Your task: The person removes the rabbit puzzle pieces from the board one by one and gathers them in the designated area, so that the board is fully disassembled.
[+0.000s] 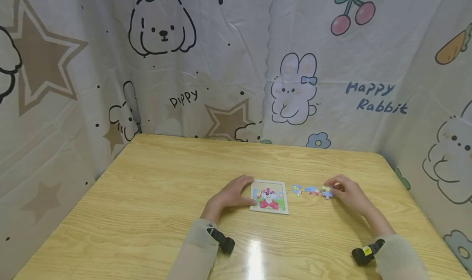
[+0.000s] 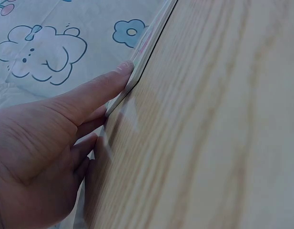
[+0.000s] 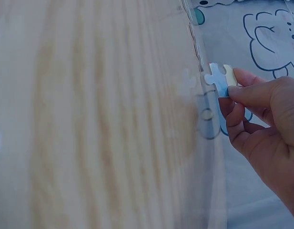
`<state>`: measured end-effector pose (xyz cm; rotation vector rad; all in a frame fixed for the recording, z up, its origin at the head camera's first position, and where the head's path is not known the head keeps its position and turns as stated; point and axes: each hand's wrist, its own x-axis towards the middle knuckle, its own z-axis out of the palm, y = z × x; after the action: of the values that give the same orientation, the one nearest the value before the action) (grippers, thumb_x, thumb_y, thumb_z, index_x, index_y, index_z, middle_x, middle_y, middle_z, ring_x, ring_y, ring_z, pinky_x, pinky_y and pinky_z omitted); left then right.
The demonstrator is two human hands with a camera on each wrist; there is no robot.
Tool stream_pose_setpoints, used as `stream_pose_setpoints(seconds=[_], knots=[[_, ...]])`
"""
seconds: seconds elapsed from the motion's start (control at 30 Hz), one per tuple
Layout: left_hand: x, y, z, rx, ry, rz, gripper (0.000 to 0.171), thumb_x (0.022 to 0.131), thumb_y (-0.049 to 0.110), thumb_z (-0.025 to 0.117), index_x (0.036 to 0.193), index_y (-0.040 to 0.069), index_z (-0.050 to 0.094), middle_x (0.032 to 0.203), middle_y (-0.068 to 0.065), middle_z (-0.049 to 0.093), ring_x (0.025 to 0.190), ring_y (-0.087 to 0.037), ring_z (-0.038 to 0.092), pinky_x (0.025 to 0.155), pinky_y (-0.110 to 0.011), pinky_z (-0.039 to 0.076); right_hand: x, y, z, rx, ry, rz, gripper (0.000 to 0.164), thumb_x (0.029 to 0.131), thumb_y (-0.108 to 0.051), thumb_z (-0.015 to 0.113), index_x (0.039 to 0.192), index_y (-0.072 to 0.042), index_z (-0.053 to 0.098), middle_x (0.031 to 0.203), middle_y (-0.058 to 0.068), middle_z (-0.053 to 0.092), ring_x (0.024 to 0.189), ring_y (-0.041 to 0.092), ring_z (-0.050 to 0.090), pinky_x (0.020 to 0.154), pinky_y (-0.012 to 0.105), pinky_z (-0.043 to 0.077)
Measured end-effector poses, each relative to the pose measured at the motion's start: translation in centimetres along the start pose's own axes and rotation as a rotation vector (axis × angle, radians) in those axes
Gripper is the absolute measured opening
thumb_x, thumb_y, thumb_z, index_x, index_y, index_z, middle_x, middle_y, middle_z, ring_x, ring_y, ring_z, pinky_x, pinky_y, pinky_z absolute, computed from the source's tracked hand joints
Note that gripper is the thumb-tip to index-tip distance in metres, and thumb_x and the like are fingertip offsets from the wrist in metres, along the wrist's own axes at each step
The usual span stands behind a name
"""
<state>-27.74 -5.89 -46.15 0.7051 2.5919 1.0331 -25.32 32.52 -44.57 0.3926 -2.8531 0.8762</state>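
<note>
Sleeves (image 1: 197,249): pale, a black device (image 1: 226,244) worn at each wrist.
Curtain (image 1: 228,67): hung behind, printed with rabbits, stars and cherries.
Counter (image 1: 147,214): faced in yellowish wood grain.
Left hand (image 1: 230,194): fingers spread, thumb laid on the tray's left rim, far left corner touched.
Right hand (image 1: 348,194): one piece pinched between thumb and fingers.
Puzzle tray (image 1: 267,185): laid flat between the hands, filled with a red-and-white figure below a bare upper strip.
Loose pieces (image 1: 296,187): spread just right of the tray.
Pinched piece (image 3: 217,78): coloured blue and pale yellow, held at the row's right end.
</note>
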Motion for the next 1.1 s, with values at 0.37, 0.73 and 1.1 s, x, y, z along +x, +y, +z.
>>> stream_pose_setpoints(seconds=[0.37,0.73,1.1], knots=[[0.0,-0.1,-0.1,-0.003,0.001,-0.004,0.077,0.085,0.033,0.076,0.149,0.008,0.04,0.159,-0.013,0.033,0.15,-0.034,0.027,0.125,-0.05,0.024,0.1,0.6,-0.2,-0.005,-0.011,0.04,0.019,0.089,0.007,0.062,0.105,-0.001,0.068,0.108,0.018,0.064,0.097,0.027,0.062,0.077,0.02,0.052],[0.1,0.1,0.0,0.001,-0.008,-0.004,0.077,0.085,0.034,0.075,0.149,0.008,0.039,0.158,-0.013,0.034,0.15,-0.034,0.027,0.125,-0.049,0.023,0.3,1.5,0.1,-0.005,-0.035,0.025,0.019,0.088,0.008,0.06,0.105,0.002,0.067,0.103,0.017,0.064,0.089,0.012,0.057,0.079,0.028,0.054],[0.1,-0.1,0.1,0.006,-0.012,-0.028,0.078,0.085,0.035,0.075,0.15,0.011,0.039,0.16,-0.01,0.032,0.15,-0.032,0.026,0.125,-0.049,0.023,0.7,0.5,0.1,0.0,0.0,-0.035,0.024,0.091,0.001,0.063,0.114,0.003,0.061,0.111,0.019,0.063,0.095,0.029,0.061,0.074,0.021,0.05]])
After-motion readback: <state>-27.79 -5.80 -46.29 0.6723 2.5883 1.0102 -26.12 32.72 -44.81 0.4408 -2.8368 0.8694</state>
